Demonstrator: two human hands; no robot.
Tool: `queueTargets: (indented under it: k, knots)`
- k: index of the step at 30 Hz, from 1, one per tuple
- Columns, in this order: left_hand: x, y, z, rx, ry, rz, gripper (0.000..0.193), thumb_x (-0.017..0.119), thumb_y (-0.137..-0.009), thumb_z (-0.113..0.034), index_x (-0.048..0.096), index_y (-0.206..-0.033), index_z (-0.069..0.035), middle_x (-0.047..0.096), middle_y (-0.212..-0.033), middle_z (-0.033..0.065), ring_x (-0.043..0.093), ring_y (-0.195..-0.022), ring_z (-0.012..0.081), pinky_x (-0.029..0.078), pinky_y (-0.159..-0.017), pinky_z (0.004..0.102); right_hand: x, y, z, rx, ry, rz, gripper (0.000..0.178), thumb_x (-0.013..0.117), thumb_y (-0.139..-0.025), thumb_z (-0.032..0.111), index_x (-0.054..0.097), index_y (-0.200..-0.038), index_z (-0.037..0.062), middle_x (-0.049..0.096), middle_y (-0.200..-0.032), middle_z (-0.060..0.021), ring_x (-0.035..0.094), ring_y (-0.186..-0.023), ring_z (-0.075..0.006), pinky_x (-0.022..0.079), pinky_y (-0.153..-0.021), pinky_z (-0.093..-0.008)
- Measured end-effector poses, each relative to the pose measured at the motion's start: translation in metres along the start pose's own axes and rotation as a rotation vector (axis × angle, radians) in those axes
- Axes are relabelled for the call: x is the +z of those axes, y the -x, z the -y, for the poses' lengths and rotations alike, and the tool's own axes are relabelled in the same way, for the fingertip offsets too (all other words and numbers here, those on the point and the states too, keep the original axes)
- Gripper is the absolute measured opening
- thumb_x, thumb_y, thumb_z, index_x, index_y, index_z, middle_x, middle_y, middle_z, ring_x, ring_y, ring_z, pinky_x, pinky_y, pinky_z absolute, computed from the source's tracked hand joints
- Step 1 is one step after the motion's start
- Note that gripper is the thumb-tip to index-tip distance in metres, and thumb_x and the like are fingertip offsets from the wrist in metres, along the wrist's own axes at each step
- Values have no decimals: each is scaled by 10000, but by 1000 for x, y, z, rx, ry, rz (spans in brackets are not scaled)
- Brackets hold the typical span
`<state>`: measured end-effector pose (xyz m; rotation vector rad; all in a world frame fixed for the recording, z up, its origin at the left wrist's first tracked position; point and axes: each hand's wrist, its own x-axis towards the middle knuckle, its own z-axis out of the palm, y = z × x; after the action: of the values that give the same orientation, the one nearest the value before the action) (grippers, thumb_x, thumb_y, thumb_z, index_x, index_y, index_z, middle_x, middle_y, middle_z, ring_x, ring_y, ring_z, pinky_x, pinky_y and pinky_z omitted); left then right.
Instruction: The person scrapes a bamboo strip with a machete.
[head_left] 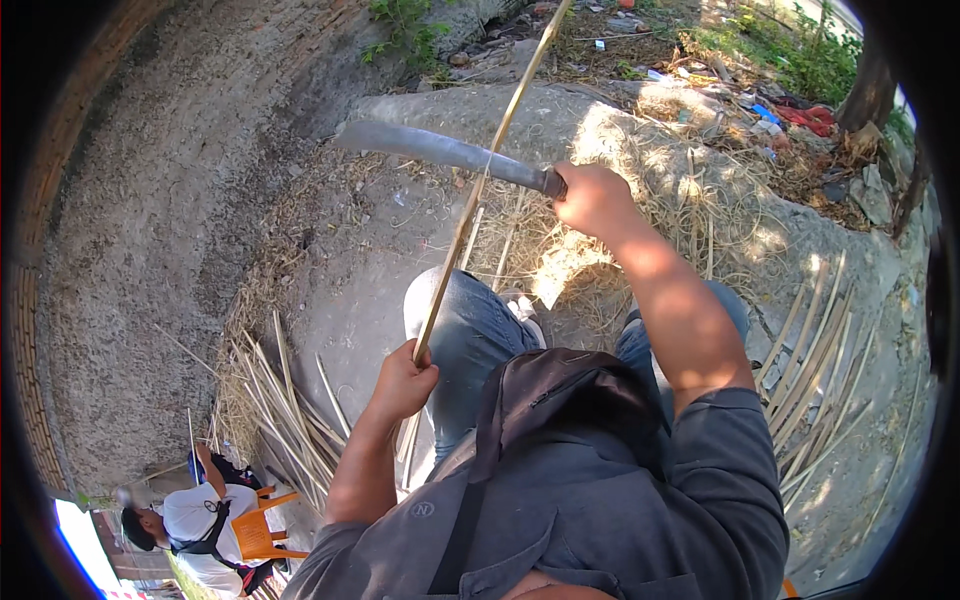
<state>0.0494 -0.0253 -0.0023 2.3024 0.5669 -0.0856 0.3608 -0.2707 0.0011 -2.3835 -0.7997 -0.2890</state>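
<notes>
My left hand [400, 388] is closed around the lower end of a long, thin bamboo strip [458, 240], which slants up and away past my left knee. My right hand [592, 200] grips the dark handle of a machete [425, 148]. Its broad grey blade points left and crosses the strip at its middle, edge against it as far as I can tell. Pale curly shavings [570, 265] lie heaped on the ground beyond my knees, below the blade.
Bundles of split strips lie at my left [285, 400] and right [822, 365]. A rough wall [150, 230] runs along the left. Another person [205, 520] sits on an orange chair [262, 525] at lower left. Rubbish and a tree trunk [870, 95] are at far right.
</notes>
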Motion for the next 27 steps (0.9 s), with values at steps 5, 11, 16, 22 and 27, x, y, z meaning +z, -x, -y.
queueTargets:
  k: [5, 11, 16, 22, 27]
  knots:
    - [2, -1, -1, -38, 14, 26, 152, 672, -849, -105, 526, -836, -66, 570, -679, 45, 547, -619, 141, 447, -559, 342, 8, 12, 1, -98, 7, -28, 155, 694, -803, 217, 690, -934, 135, 705, -809, -128, 704, -827, -367, 552, -737, -507]
    - [-3, 10, -5, -77, 78, 40, 171, 675, -848, -98, 509, -824, -66, 550, -669, 34, 527, -616, 133, 437, -557, 341, 7, 12, 22, -406, 115, 49, 185, 723, -736, 209, 697, -912, 159, 724, -825, -107, 723, -825, -336, 547, -715, -492]
    - [-26, 38, 12, -85, -67, 61, 140, 645, -826, -76, 510, -801, -50, 518, -660, 44, 481, -629, 138, 428, -573, 342, -27, -15, -37, 311, -12, 120, 201, 693, -846, 225, 697, -1028, 139, 745, -931, -140, 725, -939, -351, 564, -824, -492]
    - [-21, 43, 24, -136, -31, 43, 124, 649, -819, -72, 529, -802, -44, 537, -661, 57, 513, -640, 150, 442, -589, 359, -24, 1, 10, 126, 104, 243, 212, 652, -867, 213, 689, -1055, 125, 742, -980, -154, 723, -957, -365, 563, -850, -504]
    - [-9, 31, 32, -34, 11, 57, 130, 672, -837, -81, 547, -835, -46, 538, -678, 43, 509, -637, 145, 435, -585, 350, -9, 16, 47, -272, 166, 390, 172, 659, -825, 198, 704, -987, 166, 748, -919, -104, 728, -939, -349, 564, -834, -484]
